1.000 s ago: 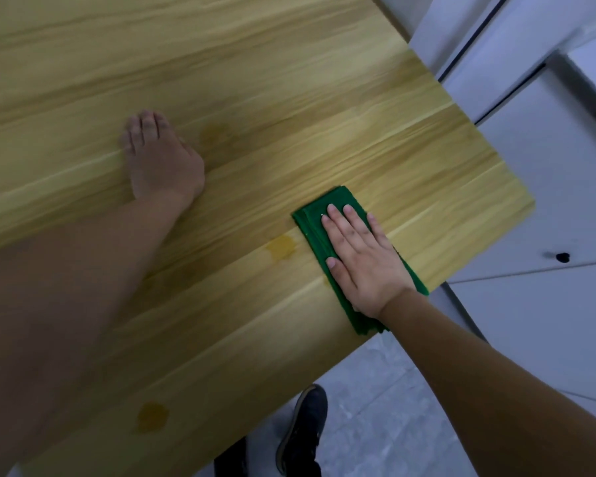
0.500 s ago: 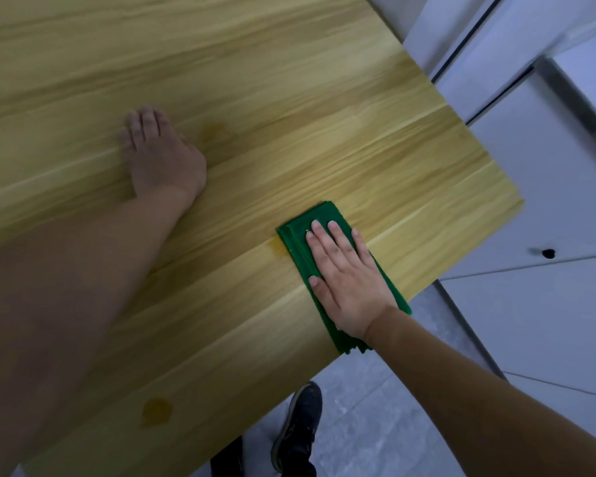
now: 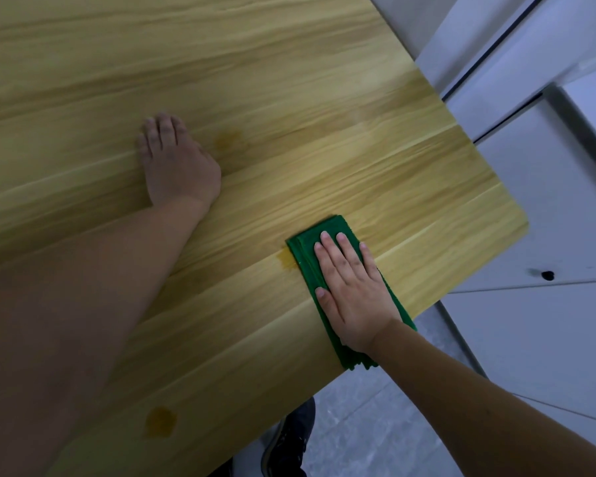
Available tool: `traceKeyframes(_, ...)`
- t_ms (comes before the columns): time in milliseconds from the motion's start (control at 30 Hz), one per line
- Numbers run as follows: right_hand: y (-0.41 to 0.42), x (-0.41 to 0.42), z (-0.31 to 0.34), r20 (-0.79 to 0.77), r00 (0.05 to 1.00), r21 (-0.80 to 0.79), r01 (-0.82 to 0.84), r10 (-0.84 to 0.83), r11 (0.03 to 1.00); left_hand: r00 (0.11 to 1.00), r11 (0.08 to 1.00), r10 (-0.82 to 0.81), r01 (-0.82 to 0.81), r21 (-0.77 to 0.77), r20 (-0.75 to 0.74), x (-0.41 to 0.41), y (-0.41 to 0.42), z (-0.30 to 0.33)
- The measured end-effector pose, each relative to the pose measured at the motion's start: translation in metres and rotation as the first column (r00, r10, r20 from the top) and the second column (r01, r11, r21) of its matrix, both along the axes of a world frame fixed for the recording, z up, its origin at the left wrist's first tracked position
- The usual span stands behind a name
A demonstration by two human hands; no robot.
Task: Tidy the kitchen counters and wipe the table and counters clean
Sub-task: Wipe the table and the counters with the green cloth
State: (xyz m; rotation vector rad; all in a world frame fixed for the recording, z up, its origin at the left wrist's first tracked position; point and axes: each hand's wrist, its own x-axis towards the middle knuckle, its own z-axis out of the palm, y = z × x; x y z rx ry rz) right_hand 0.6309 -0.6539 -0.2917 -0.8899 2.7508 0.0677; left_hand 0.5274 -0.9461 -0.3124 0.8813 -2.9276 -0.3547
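We press the green cloth (image 3: 303,256) flat on the table (image 3: 289,98) with our right hand (image 3: 353,290), fingers straight on top, not curled around it. The cloth lies near the table's near edge, and its left edge touches a brown stain (image 3: 284,261). Our left hand (image 3: 178,163) rests flat on the wood with fingers relaxed and holds nothing.

To do this step well, we should push the cloth left over the stain with even pressure and keep the palm flat, so the folded layers do not slide apart. Two more stains wait: one (image 3: 226,139) beside the left hand, one (image 3: 160,421) near the front edge.

The cloth's near end hangs over the edge, partly under our wrist. We cannot tell if the cloth is wet. The far part of the table is cut off.
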Motion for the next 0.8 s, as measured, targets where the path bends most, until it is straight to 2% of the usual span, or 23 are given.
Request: traceKeyframes(800,-0.064,-0.065,0.001,0.005,1.000,-0.047,0.006,-0.005,0.999,0.999,1.000,-0.011,0.011,0.008,0.044,0.000,-0.001,0.005)
